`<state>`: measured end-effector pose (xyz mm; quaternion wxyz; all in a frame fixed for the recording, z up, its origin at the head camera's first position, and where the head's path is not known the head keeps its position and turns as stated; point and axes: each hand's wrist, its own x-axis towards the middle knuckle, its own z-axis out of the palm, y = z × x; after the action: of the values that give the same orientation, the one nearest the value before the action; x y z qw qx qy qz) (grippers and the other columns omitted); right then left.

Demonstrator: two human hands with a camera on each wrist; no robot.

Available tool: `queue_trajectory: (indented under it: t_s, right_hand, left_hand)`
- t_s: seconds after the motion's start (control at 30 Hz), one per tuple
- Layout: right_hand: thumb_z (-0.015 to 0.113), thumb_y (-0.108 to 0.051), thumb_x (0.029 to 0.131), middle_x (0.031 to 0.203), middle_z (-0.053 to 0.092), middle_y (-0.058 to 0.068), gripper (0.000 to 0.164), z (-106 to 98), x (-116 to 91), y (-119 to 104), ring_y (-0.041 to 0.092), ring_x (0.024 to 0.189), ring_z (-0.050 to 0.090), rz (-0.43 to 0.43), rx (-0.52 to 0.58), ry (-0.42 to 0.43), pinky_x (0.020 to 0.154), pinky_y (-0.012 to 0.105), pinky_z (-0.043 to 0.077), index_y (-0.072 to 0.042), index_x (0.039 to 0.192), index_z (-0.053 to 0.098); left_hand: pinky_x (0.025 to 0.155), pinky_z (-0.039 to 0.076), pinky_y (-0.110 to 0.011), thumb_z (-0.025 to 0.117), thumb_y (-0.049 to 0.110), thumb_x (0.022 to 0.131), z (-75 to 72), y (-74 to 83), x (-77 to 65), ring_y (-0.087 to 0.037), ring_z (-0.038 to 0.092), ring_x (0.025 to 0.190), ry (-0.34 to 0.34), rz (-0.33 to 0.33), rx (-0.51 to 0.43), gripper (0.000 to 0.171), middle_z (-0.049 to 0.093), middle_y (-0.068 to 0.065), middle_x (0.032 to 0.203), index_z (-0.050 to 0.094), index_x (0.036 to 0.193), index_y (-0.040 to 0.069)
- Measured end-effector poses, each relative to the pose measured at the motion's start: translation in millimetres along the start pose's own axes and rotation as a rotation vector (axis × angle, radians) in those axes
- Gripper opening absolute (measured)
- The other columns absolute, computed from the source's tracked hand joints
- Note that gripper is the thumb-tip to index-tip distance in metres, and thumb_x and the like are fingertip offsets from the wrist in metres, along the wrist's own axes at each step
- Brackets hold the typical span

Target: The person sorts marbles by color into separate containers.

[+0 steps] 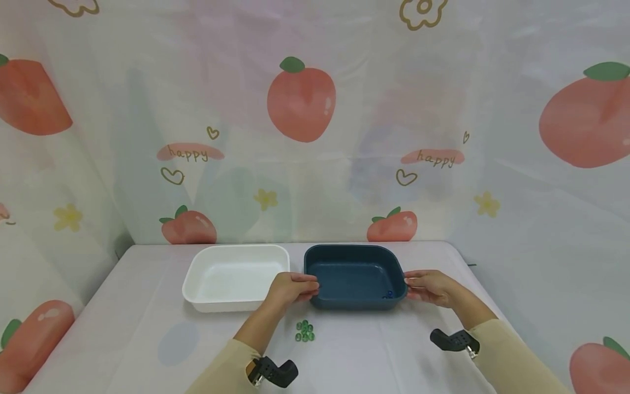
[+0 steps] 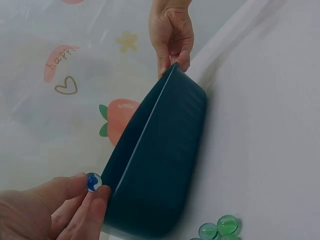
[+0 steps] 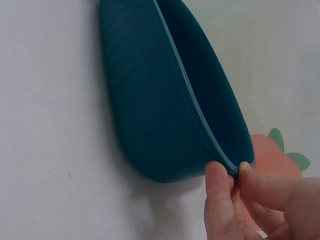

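Observation:
A clear glass marble with a blue swirl (image 2: 93, 182) is pinched between the thumb and fingers of my left hand (image 1: 292, 288), at the left end of the dark blue tray (image 1: 354, 302). Whether those fingers also touch the rim is hard to tell. At the tray's opposite end, my right hand (image 1: 430, 287) grips the rim between thumb and fingers, as the right wrist view shows. Inside the tray, a few blue marbles (image 1: 389, 294) lie in the near right corner. Several green marbles (image 1: 304, 331) sit clustered on the table in front of the tray.
To the left of the dark tray stands a white tray (image 1: 231, 306), partly behind my left hand and with nothing seen inside. Both rest on a white-covered table (image 1: 123, 328). A fruit-patterned cloth (image 1: 315, 180) hangs behind the table.

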<state>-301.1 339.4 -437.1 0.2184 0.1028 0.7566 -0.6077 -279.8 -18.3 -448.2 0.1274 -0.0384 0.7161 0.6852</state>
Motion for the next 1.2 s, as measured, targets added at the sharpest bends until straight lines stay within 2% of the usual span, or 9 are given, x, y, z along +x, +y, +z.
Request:
queue_trajectory:
  t_s: [0.17,0.43,0.77,1.2]
  right_hand:
    - [0.053,-0.003,0.100,0.094,0.068,0.007,0.048,0.0,-0.2,-0.8,0.015,0.083,0.067,0.004,-0.006,0.003,0.079,0.029,0.059,0.016,0.141,0.035]
    - [0.052,-0.002,0.100,0.093,0.068,0.006,0.048,-0.5,-0.7,0.0,0.014,0.083,0.067,-0.007,0.009,-0.013,0.079,0.028,0.059,0.017,0.141,0.034]
    - [0.052,-0.003,0.100,0.095,0.068,0.006,0.049,-0.7,0.0,-0.3,0.015,0.084,0.067,0.005,0.011,-0.012,0.080,0.029,0.059,0.015,0.142,0.033]
    - [0.052,-0.002,0.100,0.092,0.069,0.006,0.049,-0.5,-0.4,0.8,0.015,0.083,0.068,-0.002,0.035,-0.021,0.079,0.028,0.059,0.016,0.141,0.033]
  left_hand:
    - [0.074,0.059,-0.025,0.077,0.008,0.085,1.4,3.8,0.6,-0.015,0.074,0.080,0.026,0.000,0.031,0.021,0.076,-0.012,0.091,0.074,0.103,-0.002]
    - [0.075,0.059,-0.028,0.078,0.009,0.083,4.4,6.1,0.6,-0.018,0.074,0.083,0.036,-0.002,0.070,0.025,0.076,-0.014,0.093,0.074,0.105,-0.002]
    - [0.072,0.059,-0.026,0.080,0.013,0.082,5.2,5.5,1.0,-0.014,0.073,0.080,0.061,0.001,0.199,0.023,0.076,-0.010,0.092,0.076,0.102,0.003]
    - [0.073,0.060,-0.028,0.078,0.012,0.084,4.4,2.2,-1.0,-0.019,0.074,0.084,0.050,0.024,0.157,0.024,0.076,-0.014,0.095,0.075,0.104,-0.001]
